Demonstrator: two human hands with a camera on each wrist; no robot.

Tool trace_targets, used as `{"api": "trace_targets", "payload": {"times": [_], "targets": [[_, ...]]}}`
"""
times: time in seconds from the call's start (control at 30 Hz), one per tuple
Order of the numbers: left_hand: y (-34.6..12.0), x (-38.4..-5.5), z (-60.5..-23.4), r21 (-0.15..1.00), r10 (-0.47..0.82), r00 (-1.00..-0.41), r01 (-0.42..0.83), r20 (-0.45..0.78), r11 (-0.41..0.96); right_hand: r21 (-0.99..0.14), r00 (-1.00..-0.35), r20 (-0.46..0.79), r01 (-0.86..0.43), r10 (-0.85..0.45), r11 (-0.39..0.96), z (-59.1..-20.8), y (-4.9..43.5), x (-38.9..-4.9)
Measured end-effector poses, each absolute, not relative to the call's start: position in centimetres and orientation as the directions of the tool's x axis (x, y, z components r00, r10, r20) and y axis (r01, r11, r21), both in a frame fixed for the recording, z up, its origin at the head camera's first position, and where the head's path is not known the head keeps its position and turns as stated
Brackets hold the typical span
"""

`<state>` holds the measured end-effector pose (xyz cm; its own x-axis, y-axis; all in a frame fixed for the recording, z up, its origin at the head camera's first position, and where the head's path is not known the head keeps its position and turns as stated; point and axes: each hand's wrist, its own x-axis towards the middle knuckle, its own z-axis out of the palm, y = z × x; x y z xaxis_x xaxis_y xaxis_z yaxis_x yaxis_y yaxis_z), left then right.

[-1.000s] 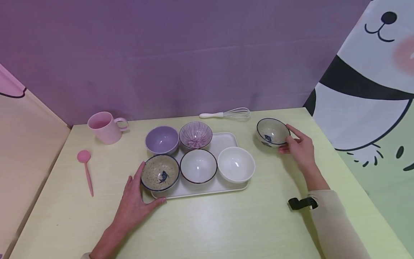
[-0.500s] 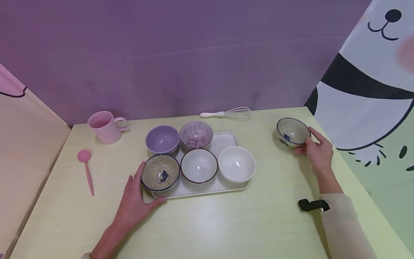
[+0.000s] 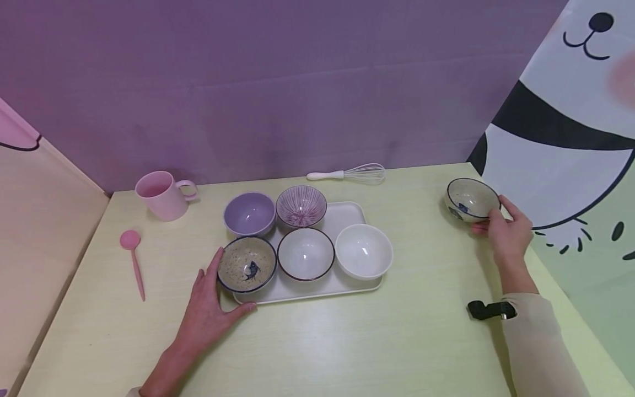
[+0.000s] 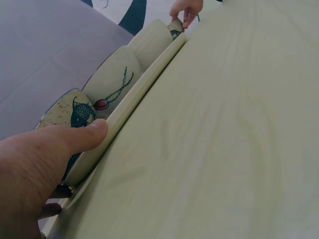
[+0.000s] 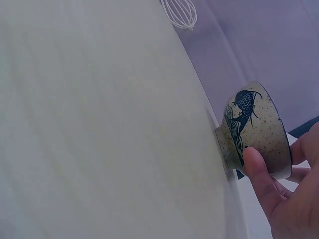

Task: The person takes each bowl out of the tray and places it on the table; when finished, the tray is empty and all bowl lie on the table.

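At the table's far right, my right hand (image 3: 510, 236) grips a small speckled bowl (image 3: 472, 199) with a dark blue rim and fish pattern. Its thumb presses the outer wall of this bowl (image 5: 256, 129), whose foot appears to be on or just above the tabletop. My left hand (image 3: 205, 311) lies against the front-left corner of a white tray (image 3: 347, 213), thumb extended along the front edge. Its index finger touches or nearly touches a second speckled fish bowl (image 3: 247, 264). Beside that bowl sit a brown-rimmed white bowl (image 3: 305, 255) and a plain white bowl (image 3: 364, 251).
A purple bowl (image 3: 249, 214) and a purple-striped bowl (image 3: 301, 206) form the back row. Behind the tray lies a white whisk (image 3: 347, 174). At left are a pink mug (image 3: 162, 196) and a pink spoon (image 3: 132, 264). A purple curtain (image 3: 278, 94) borders the back edge.
My right hand has carried or slid the speckled bowl rightward, away from the tray, to near the table's far right corner. My left hand and the tray have stayed put.
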<state>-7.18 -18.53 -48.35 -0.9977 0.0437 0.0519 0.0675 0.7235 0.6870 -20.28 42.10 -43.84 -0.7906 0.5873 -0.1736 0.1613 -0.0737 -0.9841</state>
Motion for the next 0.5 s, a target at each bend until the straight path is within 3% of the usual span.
{"api": "trace_targets", "payload": {"times": [0.5], "targets": [[-18.5,-7.4,-48.8,0.681,0.045,-0.997,0.072,0.057,0.728,-0.987,-0.727,-0.14,0.154,0.672,-0.04,-43.9,43.6,-20.8]]}}
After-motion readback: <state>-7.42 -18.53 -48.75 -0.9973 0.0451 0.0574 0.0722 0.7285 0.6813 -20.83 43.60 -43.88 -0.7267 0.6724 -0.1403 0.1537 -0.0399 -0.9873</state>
